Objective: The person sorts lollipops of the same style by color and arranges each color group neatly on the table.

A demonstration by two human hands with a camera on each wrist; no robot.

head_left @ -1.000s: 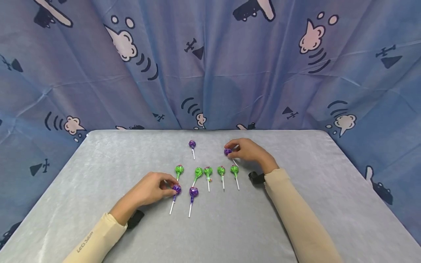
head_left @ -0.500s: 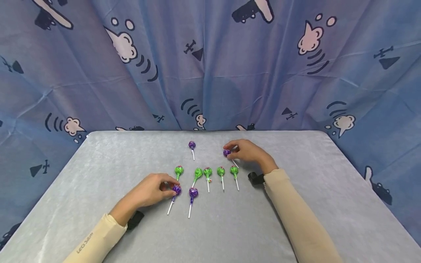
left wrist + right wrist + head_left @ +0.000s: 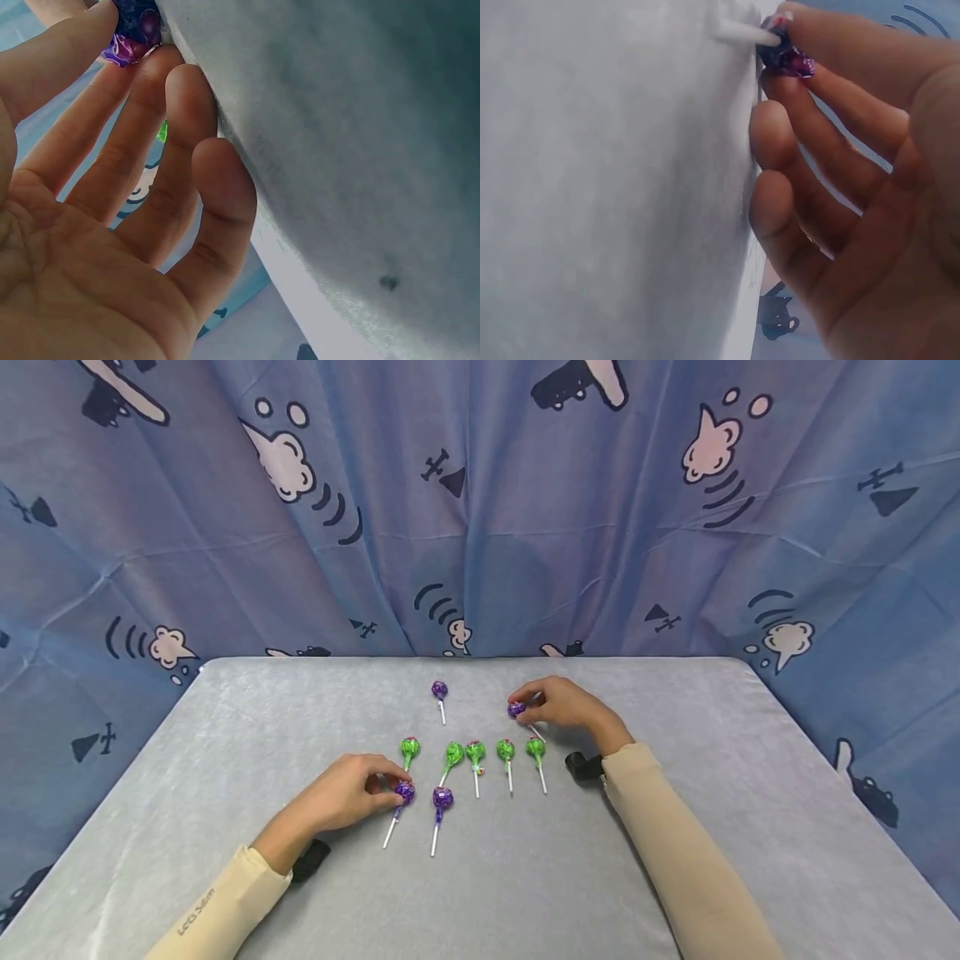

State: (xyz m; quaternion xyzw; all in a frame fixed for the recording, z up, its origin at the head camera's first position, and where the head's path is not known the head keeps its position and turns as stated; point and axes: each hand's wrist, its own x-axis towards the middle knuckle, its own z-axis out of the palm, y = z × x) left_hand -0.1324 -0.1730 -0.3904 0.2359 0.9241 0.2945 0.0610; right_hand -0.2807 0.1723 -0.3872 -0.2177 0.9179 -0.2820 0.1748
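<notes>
My left hand [image 3: 352,793] pinches the wrapped head of a purple lollipop [image 3: 405,792] between thumb and fingers; its white stick points toward the front left. In the left wrist view, the shiny purple wrapper [image 3: 139,34] shows at the thumb tip, the other fingers loosely bent. Farther back, my right hand [image 3: 562,702] pinches another purple lollipop [image 3: 516,709] by its head, the stick slanting to the front right under the fingers. The right wrist view shows that lollipop's dark purple wrapper [image 3: 787,56] between thumb and fingers, close to the tabletop.
Several green lollipops [image 3: 476,750] lie in a row across the middle of the grey table [image 3: 675,827]. One purple lollipop [image 3: 442,797] lies just right of my left hand, another purple lollipop [image 3: 439,690] near the back. A blue patterned curtain [image 3: 495,510] hangs behind.
The stick of the lollipop in my left hand has swung slightly left. My right hand has shifted its lollipop a little to the left. The other lollipops stay in place.
</notes>
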